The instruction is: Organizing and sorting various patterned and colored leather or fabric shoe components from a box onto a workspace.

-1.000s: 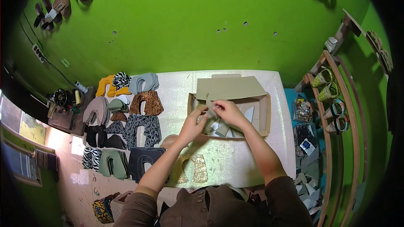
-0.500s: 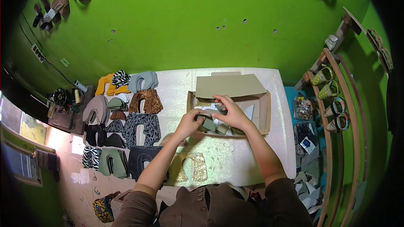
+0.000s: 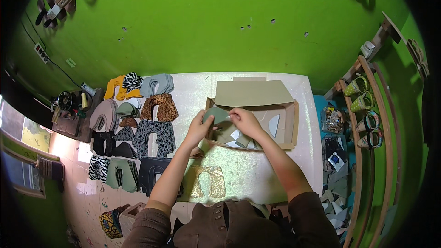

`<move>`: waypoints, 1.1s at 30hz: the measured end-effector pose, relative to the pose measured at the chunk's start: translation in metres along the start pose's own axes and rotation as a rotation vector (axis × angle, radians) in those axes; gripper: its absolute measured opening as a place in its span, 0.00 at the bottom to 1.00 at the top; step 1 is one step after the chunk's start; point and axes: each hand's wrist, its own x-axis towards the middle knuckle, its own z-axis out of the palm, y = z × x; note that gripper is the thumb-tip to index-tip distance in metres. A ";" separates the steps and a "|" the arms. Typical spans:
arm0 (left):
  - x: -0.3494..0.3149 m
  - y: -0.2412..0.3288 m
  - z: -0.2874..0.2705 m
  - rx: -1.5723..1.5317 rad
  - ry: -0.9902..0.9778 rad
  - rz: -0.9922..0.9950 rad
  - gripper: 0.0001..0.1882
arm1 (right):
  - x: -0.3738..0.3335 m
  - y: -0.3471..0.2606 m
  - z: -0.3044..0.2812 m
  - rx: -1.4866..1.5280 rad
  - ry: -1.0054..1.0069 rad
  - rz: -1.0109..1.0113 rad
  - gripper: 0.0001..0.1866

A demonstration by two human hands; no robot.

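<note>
My left hand [image 3: 198,126] and right hand [image 3: 243,119] both pinch one grey-green curved fabric piece [image 3: 216,115], holding it just above the left end of the open shallow cardboard box [image 3: 289,126] on the white table's [image 3: 257,179] far half.

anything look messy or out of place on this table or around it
Mostly tidy: the fabric cutouts lie in neat stacks on the left of the table. The odd spot is the floor on the right, where loose scraps lie in a jumble. Both hands, left hand and right hand, hold a grey-green piece over the open cardboard box.
</note>
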 end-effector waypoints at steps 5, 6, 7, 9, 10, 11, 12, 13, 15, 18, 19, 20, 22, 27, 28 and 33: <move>0.004 0.004 -0.004 -0.086 -0.003 -0.067 0.15 | 0.006 0.019 0.041 -0.502 -0.343 0.065 0.22; 0.003 0.002 -0.005 -0.120 0.011 -0.083 0.15 | 0.005 0.020 0.049 -0.621 -0.380 0.085 0.22; 0.001 0.003 -0.005 -0.154 0.026 -0.100 0.15 | 0.005 0.019 0.055 -0.739 -0.416 0.104 0.22; 0.000 0.005 -0.005 -0.191 0.040 -0.134 0.15 | 0.010 0.020 0.061 -0.823 -0.499 0.125 0.21; -0.002 0.005 -0.006 -0.230 0.049 -0.169 0.16 | 0.011 0.024 0.062 -0.827 -0.487 0.138 0.20; -0.003 0.004 -0.006 -0.230 0.050 -0.170 0.16 | 0.012 0.029 0.062 -0.831 -0.475 0.152 0.19; -0.004 0.003 -0.007 -0.230 0.048 -0.167 0.16 | 0.012 0.034 0.060 -0.831 -0.476 0.153 0.19; -0.006 0.002 -0.010 -0.231 0.051 -0.162 0.16 | 0.014 0.030 0.054 -0.771 -0.517 0.166 0.17; -0.007 -0.001 -0.015 -0.238 0.057 -0.166 0.16 | 0.019 0.030 0.041 -0.713 -0.558 0.180 0.16; -0.007 -0.003 -0.018 -0.264 0.044 -0.166 0.17 | 0.023 0.016 0.008 -0.465 -0.483 0.198 0.09; -0.008 -0.002 -0.017 -0.284 0.037 -0.158 0.17 | 0.022 0.003 -0.007 -0.469 -0.483 0.201 0.09; -0.009 -0.002 -0.018 -0.287 0.039 -0.158 0.17 | 0.023 -0.006 -0.019 -0.406 -0.310 0.233 0.10; -0.008 0.001 -0.016 -0.331 0.030 -0.188 0.18 | 0.022 -0.019 -0.039 -0.345 -0.133 0.265 0.11; -0.002 0.000 -0.005 -0.446 -0.034 -0.246 0.21 | 0.019 -0.021 -0.061 0.048 0.060 -0.132 0.12; -0.001 -0.003 -0.007 -0.494 -0.059 -0.276 0.23 | 0.018 -0.028 -0.061 0.051 0.057 -0.135 0.12; -0.010 0.006 0.003 -0.654 -0.110 -0.318 0.30 | 0.011 -0.056 -0.045 0.656 -0.344 0.035 0.09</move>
